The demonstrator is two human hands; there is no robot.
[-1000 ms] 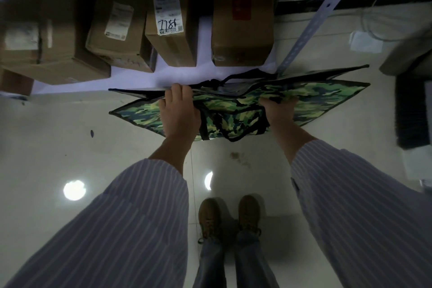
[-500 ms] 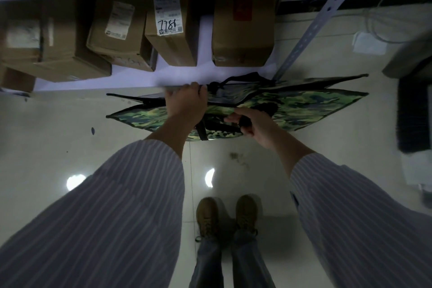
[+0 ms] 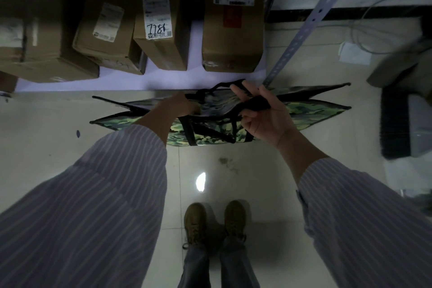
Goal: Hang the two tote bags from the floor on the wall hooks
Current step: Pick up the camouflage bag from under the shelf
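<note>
- A camouflage tote bag (image 3: 311,114) is held up above the pale tiled floor (image 3: 46,147), in front of the person's body, its long top edge running left to right and its green-patterned side facing down toward the feet.
- The right hand (image 3: 264,112) is turned palm up, fingers curled round a black strap handle (image 3: 254,103) of the bag, pinching it between thumb and fingers.
- The left hand (image 3: 182,105) reaches into the top of the bag near its middle; its fingers are closed on the bag's edge or another strap, though which one I cannot tell, as the hand is blurred.
- More black straps (image 3: 210,131) hang in loops down the bag's near side.
- Both arms wear striped sleeves (image 3: 105,194).
- Beyond the bag, a low white shelf (image 3: 163,79) carries several cardboard boxes (image 3: 231,37), one with a label handwritten "7781" (image 3: 157,28).
- A perforated metal upright (image 3: 301,33) slants upward to the right of the boxes.
- Brown shoes (image 3: 195,224) stand on the floor below.
</note>
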